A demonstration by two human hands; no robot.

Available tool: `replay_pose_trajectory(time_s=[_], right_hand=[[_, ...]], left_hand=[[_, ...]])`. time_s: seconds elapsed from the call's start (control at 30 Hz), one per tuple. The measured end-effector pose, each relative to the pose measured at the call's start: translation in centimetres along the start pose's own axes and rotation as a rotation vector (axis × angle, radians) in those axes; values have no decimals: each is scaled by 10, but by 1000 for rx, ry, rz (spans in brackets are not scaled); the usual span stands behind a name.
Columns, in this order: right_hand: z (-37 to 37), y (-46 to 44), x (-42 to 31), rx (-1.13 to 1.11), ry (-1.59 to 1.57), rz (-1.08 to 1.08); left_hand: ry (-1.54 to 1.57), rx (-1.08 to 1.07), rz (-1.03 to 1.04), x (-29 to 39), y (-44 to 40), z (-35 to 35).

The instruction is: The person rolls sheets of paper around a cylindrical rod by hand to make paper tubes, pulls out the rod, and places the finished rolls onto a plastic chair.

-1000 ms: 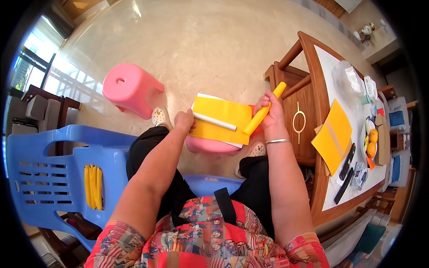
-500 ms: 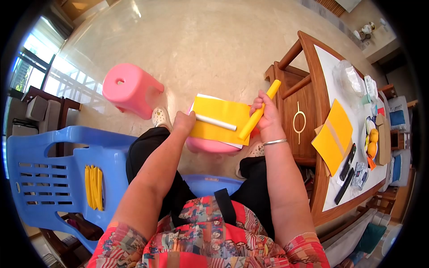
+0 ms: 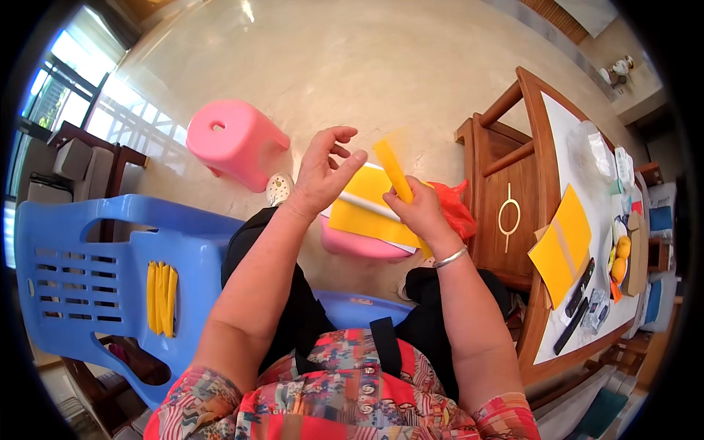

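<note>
My right hand (image 3: 423, 214) is closed around a rolled yellow paper tube (image 3: 394, 170), which tilts up to the left with its upper end blurred. My left hand (image 3: 323, 170) is raised beside it, holding nothing, with thumb and fingers apart. Below both hands, yellow paper (image 3: 359, 224) lies over white sheets on a pink stool (image 3: 352, 242) in front of my knees. A thin white rod (image 3: 367, 204) rests across the yellow paper, its right end hidden behind my right hand.
Several flattened yellow paper rolls (image 3: 161, 297) lie on the blue plastic chair (image 3: 202, 257) at left. Another pink stool (image 3: 235, 139) stands ahead. A red plastic bag (image 3: 455, 211) is beside the wooden table (image 3: 532, 139), which carries yellow sheets (image 3: 565, 246), remotes (image 3: 576, 308) and fruit (image 3: 620, 260).
My left hand has come off the white rod, risen and spread its fingers. My right hand has moved slightly left and down, and the yellow tube now leans the other way.
</note>
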State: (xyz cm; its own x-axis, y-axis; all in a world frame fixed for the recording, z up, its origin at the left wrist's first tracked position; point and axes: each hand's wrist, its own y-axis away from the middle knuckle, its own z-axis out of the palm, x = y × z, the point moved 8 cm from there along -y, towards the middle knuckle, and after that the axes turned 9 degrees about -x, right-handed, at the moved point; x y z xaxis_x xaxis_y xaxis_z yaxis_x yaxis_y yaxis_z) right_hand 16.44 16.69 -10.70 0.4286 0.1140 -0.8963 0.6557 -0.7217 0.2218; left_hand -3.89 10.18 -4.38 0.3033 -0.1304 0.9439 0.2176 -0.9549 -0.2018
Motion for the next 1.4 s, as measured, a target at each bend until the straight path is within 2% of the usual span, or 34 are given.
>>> replay_pose_trajectory(time_s=[0.27,0.5,0.67,0.77,0.87,0.97,1.07,1.17,1.27,1.4], right_hand=[[11,3,-13,-124,217,-26],[10,3,-9,-159,247,-91],[7,1,24,-314,260,56],[-7,-1,42,-297,323,128],[-36,1,56,-150,442,296],[-62,-6,80,35,414,343],[-60,-4,87,297,-579,455],[-51,-9,70,217,-1097,154],[-36,-8,52,93,-1253,143],[-31,-3,46,91,-1222,182]], left_hand=[[-269,-237,-67,1,-2,6],[-216,-341,-69,-11,-1,17],[57,-249,-185,-26,-7,-14],[88,-155,-241,-38,-12,-46],[146,-10,-240,-40,-13,-72],[210,68,-246,-38,-12,-84],[262,93,-246,-39,-12,-82],[238,39,-260,-39,-13,-68],[219,-24,-260,-41,-11,-50],[219,-50,-266,-35,-10,-41]])
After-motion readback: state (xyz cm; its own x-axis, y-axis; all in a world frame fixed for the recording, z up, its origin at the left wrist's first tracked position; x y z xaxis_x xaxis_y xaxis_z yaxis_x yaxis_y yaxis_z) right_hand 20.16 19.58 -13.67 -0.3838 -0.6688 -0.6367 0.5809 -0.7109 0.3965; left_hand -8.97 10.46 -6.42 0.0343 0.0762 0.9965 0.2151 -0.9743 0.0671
